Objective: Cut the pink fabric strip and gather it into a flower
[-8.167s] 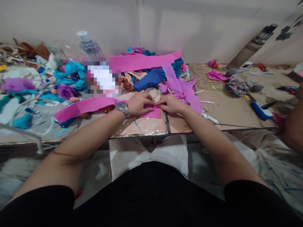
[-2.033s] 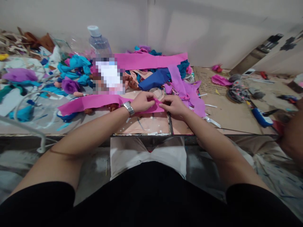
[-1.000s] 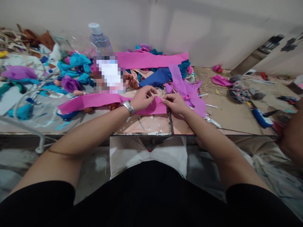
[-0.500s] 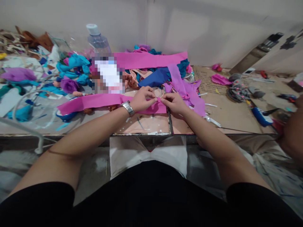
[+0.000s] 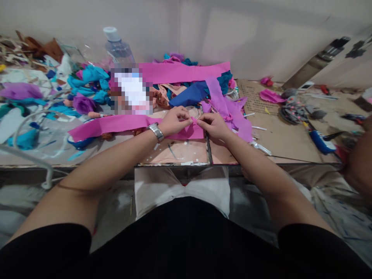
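A long pink crepe paper strip (image 5: 116, 124) lies across the worktable, running from the left to under both hands. My left hand (image 5: 176, 121), with a watch at the wrist, pinches the strip's upper edge near its right end. My right hand (image 5: 213, 124) pinches the same edge just beside it, the fingertips nearly touching. The paper between them is gathered into a small raised fold. Purple crepe paper strips (image 5: 226, 110) lie right behind my right hand, and a folded blue piece (image 5: 190, 94) lies behind the left.
Behind stand a capped clear bottle (image 5: 119, 50) and a blurred-out phone-like screen (image 5: 133, 91). Another pink strip (image 5: 186, 72) lies across a crepe pile. Cardboard (image 5: 255, 128), a blue glue bottle (image 5: 321, 141) and a metal flask (image 5: 315, 64) are on the right. Another person's arm (image 5: 360, 162) shows at the right edge.
Both hands stay at nearly the same spot, still pinching the pink strip's edge. The fingers have shifted only slightly, and the view has moved a little.
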Action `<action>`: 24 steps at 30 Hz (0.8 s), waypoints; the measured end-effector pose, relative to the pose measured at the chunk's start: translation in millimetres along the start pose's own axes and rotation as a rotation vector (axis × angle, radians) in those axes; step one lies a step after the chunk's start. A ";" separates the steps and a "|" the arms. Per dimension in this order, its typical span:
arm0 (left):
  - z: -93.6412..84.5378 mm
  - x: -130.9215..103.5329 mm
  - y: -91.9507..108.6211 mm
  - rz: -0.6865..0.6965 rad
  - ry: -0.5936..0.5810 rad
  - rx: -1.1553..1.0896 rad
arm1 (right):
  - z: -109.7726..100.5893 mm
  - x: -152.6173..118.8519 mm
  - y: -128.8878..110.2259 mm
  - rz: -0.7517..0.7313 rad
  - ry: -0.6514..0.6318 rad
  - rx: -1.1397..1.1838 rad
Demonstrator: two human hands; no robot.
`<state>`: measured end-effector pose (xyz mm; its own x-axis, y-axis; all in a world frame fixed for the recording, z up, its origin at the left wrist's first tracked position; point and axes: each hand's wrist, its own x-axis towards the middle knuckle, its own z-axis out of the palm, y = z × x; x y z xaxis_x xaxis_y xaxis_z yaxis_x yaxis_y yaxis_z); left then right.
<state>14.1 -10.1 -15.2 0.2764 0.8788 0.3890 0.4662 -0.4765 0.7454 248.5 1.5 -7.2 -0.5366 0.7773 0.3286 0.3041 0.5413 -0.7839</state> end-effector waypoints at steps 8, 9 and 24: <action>-0.7 -0.4 0.7 0.009 -0.035 0.053 | -1.4 0.7 0.3 -0.012 0.007 -0.007; -0.8 -0.5 0.5 0.012 -0.043 0.055 | -1.4 0.7 0.8 -0.012 0.004 -0.012; 0.3 -0.7 0.8 0.035 -0.034 0.041 | -1.6 1.0 -2.5 0.026 -0.008 -0.026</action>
<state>14.5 -11.1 -15.0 0.3215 0.8607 0.3949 0.4900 -0.5080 0.7084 248.4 1.4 -4.0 -0.5347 0.7884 0.3043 0.3383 0.5296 -0.7778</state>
